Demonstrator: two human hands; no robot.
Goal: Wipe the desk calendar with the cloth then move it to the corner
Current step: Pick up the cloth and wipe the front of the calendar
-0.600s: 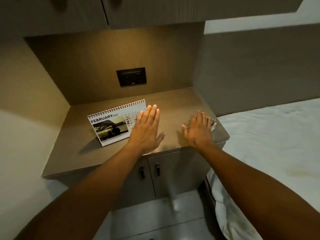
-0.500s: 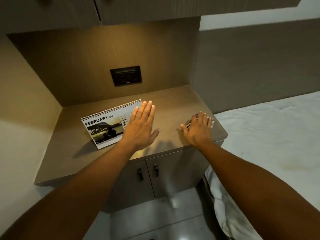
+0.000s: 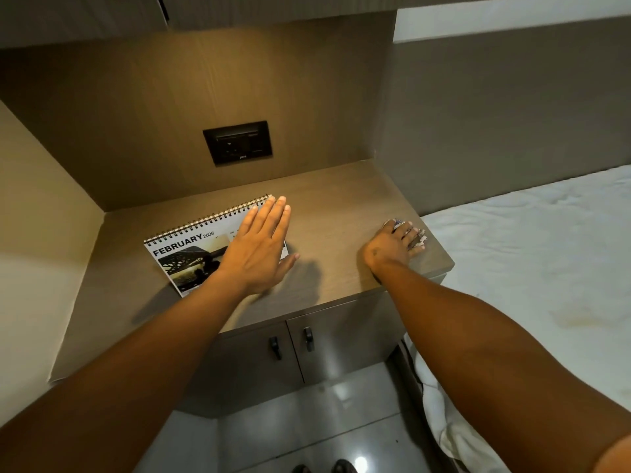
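Likely light and tippy, the desk calendar [image 3: 191,257] wants steadying at its spiral top; left hand [image 3: 259,250] spread flat over it, right hand [image 3: 392,245] closing on the soft cloth [image 3: 418,237] near the bench [image 3: 341,206] right edge

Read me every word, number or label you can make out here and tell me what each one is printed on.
"FEBRUARY" stands in bold on the desk calendar, at the top left of the page.
"2026", or close to it, is in small print right after the month; the last digit is uncertain.
The date grid is mostly covered by the left hand; what shows is too small to read.
A tiny mark on the wall socket panel is too blurred to read.
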